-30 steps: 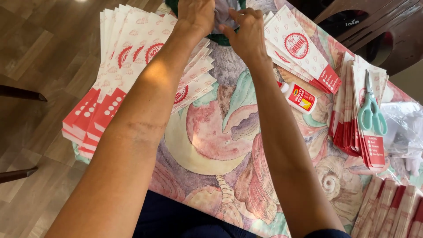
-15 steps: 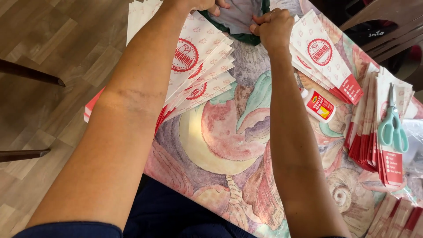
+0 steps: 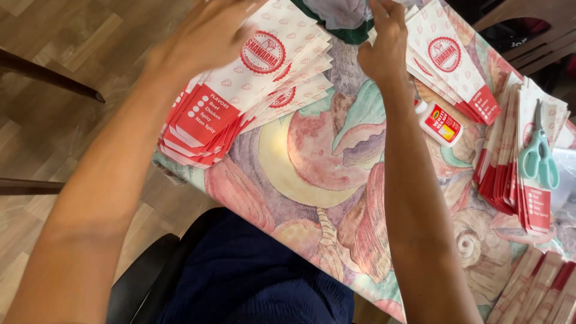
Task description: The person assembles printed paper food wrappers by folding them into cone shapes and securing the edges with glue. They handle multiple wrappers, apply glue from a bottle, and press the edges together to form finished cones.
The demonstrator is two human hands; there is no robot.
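Note:
My left hand (image 3: 204, 36) is blurred, fingers apart, hovering over the far end of a fanned stack of red and white paper sleeves (image 3: 252, 84) at the table's left edge. My right hand (image 3: 384, 48) is at the far middle of the table, fingers curled on the edge of the top paper sleeve of a second stack (image 3: 447, 57) to its right. A grey cloth item with a green rim (image 3: 336, 15) lies between the two hands at the far edge, partly cut off.
A small white glue bottle with a red label (image 3: 441, 123) lies by my right forearm. Teal scissors (image 3: 540, 159) rest on a third sleeve stack (image 3: 510, 174) at the right. More folded sleeves (image 3: 540, 288) sit bottom right. The patterned tablecloth (image 3: 312, 174) covers the table; wooden floor lies to the left.
My left hand has left the far middle and swung left over the left stack, fingers now spread. The view has shifted nearer. My right hand stays near the far middle.

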